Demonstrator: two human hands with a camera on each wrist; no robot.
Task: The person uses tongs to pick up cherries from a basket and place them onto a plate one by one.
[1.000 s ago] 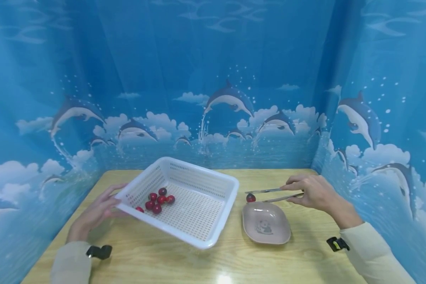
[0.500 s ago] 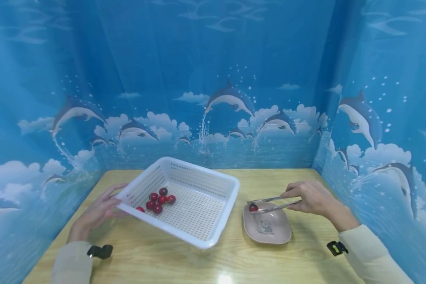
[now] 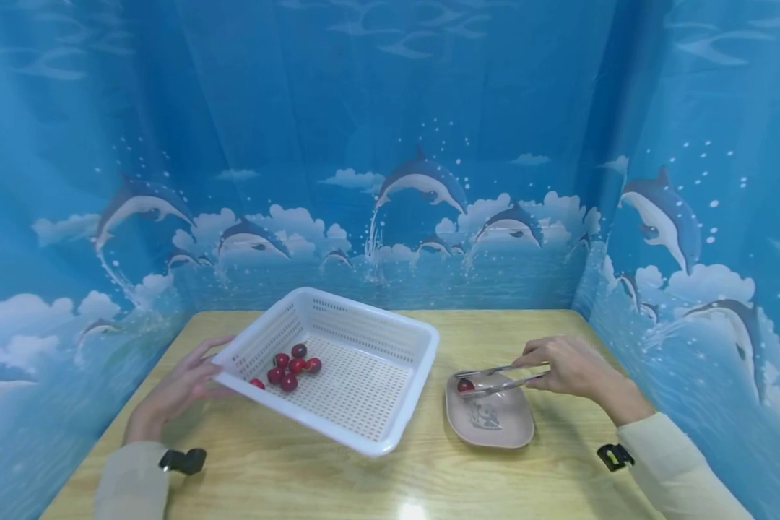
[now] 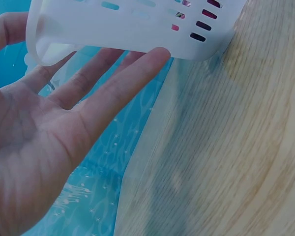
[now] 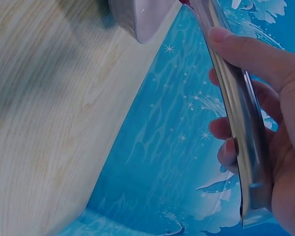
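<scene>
Right hand (image 3: 572, 368) curled round tongs (image 5: 238, 110), tips flanking cherry (image 3: 465, 386) inside dish (image 3: 512, 417) outline. Left hand (image 3: 177, 393) pinches basket (image 3: 312, 422); other cherries (image 3: 289, 382) within. Step: apparently placing cherry; next probably calls for slackening tongs.

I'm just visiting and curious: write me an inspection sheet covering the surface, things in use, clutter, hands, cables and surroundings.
Surface: wood-grain table, bright glare near the front.
Job's things: white basket with red cherries bunched at its left end; panda-print dish; one cherry between the tips of metal tongs, in or just above the dish.
Clutter: nothing seen.
Grippers: left hand holds the basket's left end; right hand grips the tongs.
Cables: nothing seen.
Surroundings: blue dolphin-print backdrop.
</scene>
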